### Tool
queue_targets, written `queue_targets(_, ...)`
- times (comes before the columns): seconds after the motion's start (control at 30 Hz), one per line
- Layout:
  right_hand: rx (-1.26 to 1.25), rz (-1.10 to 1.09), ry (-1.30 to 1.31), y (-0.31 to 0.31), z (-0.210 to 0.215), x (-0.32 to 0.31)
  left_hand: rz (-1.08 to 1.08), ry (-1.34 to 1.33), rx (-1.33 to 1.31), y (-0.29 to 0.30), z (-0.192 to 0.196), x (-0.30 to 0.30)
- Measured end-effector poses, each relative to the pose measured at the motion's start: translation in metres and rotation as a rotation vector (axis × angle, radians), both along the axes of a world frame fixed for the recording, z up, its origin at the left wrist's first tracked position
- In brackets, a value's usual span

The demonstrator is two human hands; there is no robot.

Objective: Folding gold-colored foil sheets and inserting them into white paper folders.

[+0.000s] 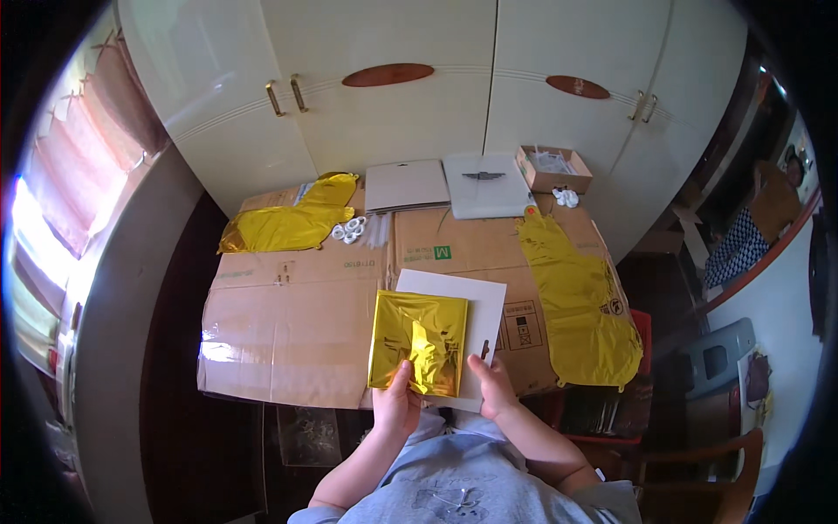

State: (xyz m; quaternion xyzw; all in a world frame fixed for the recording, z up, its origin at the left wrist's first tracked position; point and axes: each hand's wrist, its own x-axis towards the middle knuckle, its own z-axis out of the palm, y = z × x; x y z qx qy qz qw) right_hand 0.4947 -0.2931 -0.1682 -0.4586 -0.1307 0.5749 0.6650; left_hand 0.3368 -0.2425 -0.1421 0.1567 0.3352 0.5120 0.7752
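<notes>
My left hand (pixel 397 402) grips the lower edge of a folded gold foil balloon (pixel 419 336), its thumb lying on the shiny front. Behind the foil is a flat white card (pixel 486 319) with a small hanger slot near its right edge. My right hand (pixel 493 386) pinches that card at its lower right side, thumb on top. The foil square overlaps the left part of the card. Both are held over the near edge of the cardboard-covered table (pixel 288 323). Fingers under the card and foil are hidden.
Flat gold foil balloons lie at the far left (pixel 292 218) and right (pixel 580 301). Near the back are white tape rolls (pixel 349 230), clear strips (pixel 375 230), a stack of cards (pixel 404 185), a closed silver laptop (pixel 487 196) and an open box (pixel 554 179). White cabinets stand behind.
</notes>
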Motion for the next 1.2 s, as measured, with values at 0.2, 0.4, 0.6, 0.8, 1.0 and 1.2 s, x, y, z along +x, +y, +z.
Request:
queue_targets(0.2,0.123,0.054,-0.102,0.001,0.01,-0.002,-0.088,0.06,-0.008,-0.006,0.008,0.006)
queue_targets(0.4,0.098,0.07,-0.147,-0.004,-0.005,0.008,-0.279,0.176,0.122,0.023,-0.006,-0.034)
queue_targets(0.6,0.03,0.188,-0.093,-0.007,-0.001,0.011,-0.264,0.793,0.594,0.052,-0.002,-0.059)
queue_targets(0.8,0.051,0.307,-0.203,0.01,-0.018,0.028,-0.637,0.377,0.19,0.077,-0.028,-0.073)
queue_targets(1.0,0.054,0.512,-1.164,0.07,-0.008,0.085,-0.492,0.323,0.078,0.061,-0.037,-0.039)
queue_targets(1.2,0.134,0.535,-1.691,0.1,-0.002,0.096,-0.432,0.347,0.102,0.058,-0.046,-0.01)
